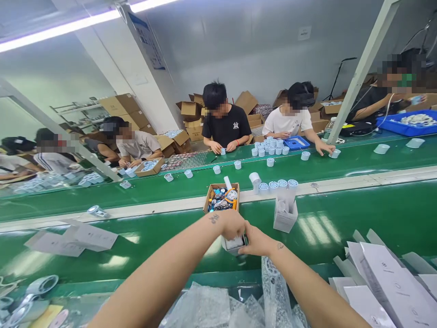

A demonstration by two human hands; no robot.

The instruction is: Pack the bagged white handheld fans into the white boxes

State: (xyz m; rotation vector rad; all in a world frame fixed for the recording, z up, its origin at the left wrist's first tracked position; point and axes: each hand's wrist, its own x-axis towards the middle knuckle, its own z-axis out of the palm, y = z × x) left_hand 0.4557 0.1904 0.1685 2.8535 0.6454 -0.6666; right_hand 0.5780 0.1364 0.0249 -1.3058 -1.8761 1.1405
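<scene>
Small white box sits on the green table, dead centre near the front edge, pinched between both hands. Top of it is covered by the left fist; a dark item shows at its right side, too small to identify.

Left hand: fingers curled shut over the box top, knuckles up, forearm coming in from 7 o'clock, small tattoo at the wrist. Right hand: closed around the box's right side, thumb forward, forearm coming in from 5 o'clock, wrist roughly level. Both arms extended, converging on the box.

Around it:
- 12 o'clock, just beyond the hands: open cardboard box of mixed small parts.
- 1 o'clock: open white carton, upright, flaps raised.
- Beyond that, on the pale divider strip: row of round pale-blue parts.
- 4 o'clock: stack of flat white cartons.
- 6 o'clock, under the forearms: clear plastic bags.
- 9 o'clock: flat folded white cartons on the table.

Far side of the table: several seated people handling the same blue parts, cardboard cartons stacked behind them.
</scene>
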